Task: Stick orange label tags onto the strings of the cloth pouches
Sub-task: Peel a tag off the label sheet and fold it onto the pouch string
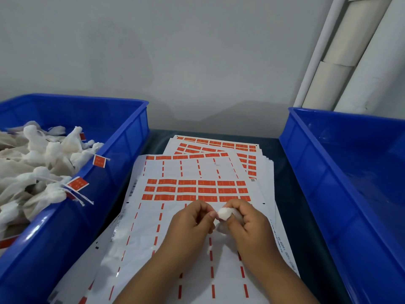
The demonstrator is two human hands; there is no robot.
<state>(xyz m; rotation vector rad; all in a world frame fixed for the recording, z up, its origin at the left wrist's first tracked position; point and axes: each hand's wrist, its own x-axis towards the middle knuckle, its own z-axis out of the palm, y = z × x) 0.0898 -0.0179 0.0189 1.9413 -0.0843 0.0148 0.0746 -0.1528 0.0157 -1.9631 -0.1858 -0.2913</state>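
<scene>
My right hand [247, 224] grips a small white cloth pouch [224, 213] over the label sheet, its bunched top sticking out between my fingers. My left hand [190, 222] meets it from the left with fingertips curled at the pouch's top; what they pinch is hidden. The top label sheet [175, 238] lies under both hands, with three rows of orange label tags [197, 190] just beyond my fingers. The left blue bin [122, 150] holds a heap of tagged pouches [39, 163] with orange tags hanging over its rim.
A second blue bin [341, 172] stands at the right, and nothing shows inside it. More label sheets [221, 145] are stacked under the top one. White pipes [350, 51] run up the wall at the back right. A dark table [291, 216] surface lies between the bins.
</scene>
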